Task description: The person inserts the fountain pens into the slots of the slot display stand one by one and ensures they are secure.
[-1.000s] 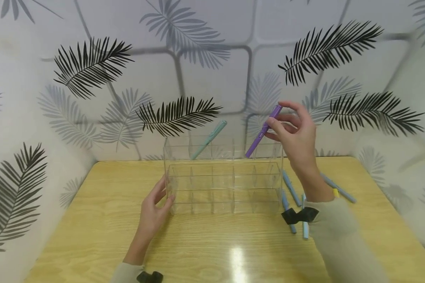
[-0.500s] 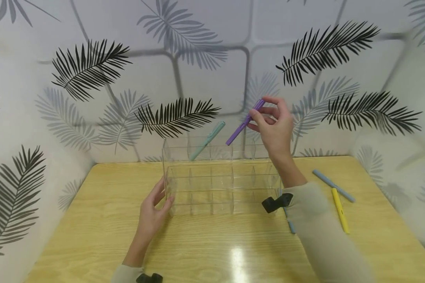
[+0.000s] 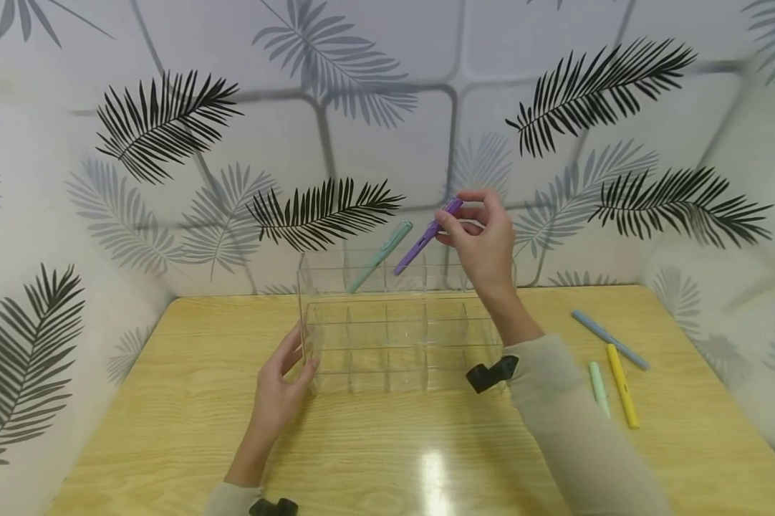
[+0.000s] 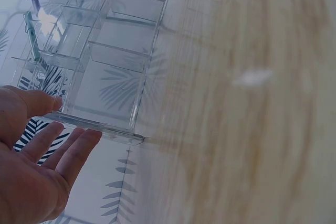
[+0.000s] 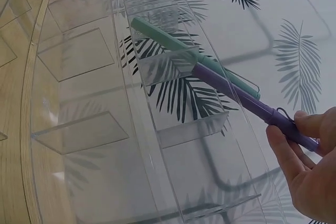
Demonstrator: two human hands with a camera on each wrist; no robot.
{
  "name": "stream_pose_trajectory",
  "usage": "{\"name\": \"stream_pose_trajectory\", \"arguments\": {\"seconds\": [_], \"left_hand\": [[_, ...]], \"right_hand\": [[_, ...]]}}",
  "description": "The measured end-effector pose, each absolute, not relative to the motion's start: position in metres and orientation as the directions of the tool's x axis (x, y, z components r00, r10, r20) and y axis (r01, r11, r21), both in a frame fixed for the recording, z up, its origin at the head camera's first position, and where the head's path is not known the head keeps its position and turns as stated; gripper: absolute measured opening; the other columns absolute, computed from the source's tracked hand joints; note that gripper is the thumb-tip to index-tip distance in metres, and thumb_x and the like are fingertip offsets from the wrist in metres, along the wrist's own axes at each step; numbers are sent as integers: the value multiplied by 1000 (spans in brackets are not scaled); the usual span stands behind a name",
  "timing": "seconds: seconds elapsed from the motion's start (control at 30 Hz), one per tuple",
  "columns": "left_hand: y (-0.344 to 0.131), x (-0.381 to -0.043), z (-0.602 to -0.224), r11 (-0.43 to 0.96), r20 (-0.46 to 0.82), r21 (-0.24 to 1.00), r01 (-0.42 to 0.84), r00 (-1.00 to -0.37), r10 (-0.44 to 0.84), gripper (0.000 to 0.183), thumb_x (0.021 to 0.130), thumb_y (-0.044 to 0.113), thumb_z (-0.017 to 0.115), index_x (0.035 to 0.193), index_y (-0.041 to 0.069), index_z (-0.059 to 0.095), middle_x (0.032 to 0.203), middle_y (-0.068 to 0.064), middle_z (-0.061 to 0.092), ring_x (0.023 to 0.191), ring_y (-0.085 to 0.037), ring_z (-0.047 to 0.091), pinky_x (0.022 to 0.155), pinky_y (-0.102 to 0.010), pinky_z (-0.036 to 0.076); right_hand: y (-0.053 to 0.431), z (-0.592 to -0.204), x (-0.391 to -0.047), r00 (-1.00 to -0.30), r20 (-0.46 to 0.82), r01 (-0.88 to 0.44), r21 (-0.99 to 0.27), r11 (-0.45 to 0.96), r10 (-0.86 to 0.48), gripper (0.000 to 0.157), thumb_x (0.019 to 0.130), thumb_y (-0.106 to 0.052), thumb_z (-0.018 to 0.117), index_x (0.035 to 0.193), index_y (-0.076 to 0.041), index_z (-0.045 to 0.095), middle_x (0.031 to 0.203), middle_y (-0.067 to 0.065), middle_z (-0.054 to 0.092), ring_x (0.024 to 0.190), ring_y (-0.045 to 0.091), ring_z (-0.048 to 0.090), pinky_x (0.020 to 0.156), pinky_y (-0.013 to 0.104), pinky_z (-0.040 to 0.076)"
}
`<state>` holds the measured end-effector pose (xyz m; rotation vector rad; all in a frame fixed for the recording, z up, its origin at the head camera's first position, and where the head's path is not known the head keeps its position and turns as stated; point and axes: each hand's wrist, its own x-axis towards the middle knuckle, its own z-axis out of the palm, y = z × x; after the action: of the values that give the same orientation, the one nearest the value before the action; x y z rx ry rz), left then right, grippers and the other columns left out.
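Observation:
A clear divided organizer (image 3: 387,371) stands on the wooden table, with compartments in stepped rows. My left hand (image 3: 281,383) holds its left side; in the left wrist view the thumb and fingers (image 4: 81,153) lie around the end edge. Between thumb and fingers, my right hand (image 3: 487,247) pinches a purple pen (image 3: 420,247) near its clip end. That pen slants down to the left, its lower end at the back row's top. A mint-green pen (image 3: 381,256) leans in the back row just left of it. In the right wrist view the purple pen (image 5: 236,93) overlaps the green pen (image 5: 163,36).
Right of the organizer lie a blue-grey pen (image 3: 609,340), a yellow pen (image 3: 622,387) and a light green pen (image 3: 599,389) partly covered by the right sleeve (image 3: 574,408). A leaf-patterned wall covering (image 3: 387,158) rises behind the table (image 3: 188,430).
My right hand has carried the purple pen leftward, and lately a little down, toward the green pen. The yellow and light green pens have come out from behind the arm. My left hand stays put.

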<state>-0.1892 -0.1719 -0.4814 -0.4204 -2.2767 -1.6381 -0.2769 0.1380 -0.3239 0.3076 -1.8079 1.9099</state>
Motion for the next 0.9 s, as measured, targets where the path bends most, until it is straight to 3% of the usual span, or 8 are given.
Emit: {"name": "stream_pose_trajectory", "arguments": {"seconds": [0.3,0.73,0.9], "left_hand": [[-173,-189,-481,287,417,862,417,-907,64,63,95,-8,67,154,1,44,153,-24,47,132,-45,54,109,-46,47],[-173,-189,-480,273,401,873,404,-914,68,64,96,-8,66,154,1,43,154,-21,47,131,-47,53,108,-48,47],[-173,-190,-480,265,398,877,401,-915,68,65,95,-10,66,155,1,43,154,-21,47,131,-48,53,108,-48,47]], "right_hand": [[131,-330,-276,-873,458,-460,-887,30,166,32,93,1,73,121,8,59,100,27,69,76,18,76,74,33,64],[132,-331,-278,-891,441,-422,-892,162,106,27,94,-3,73,116,8,61,98,26,72,82,36,76,70,31,65],[138,-328,-280,-913,400,-377,-904,200,84,27,95,-3,73,115,9,61,99,26,72,80,29,76,71,34,65]]}}
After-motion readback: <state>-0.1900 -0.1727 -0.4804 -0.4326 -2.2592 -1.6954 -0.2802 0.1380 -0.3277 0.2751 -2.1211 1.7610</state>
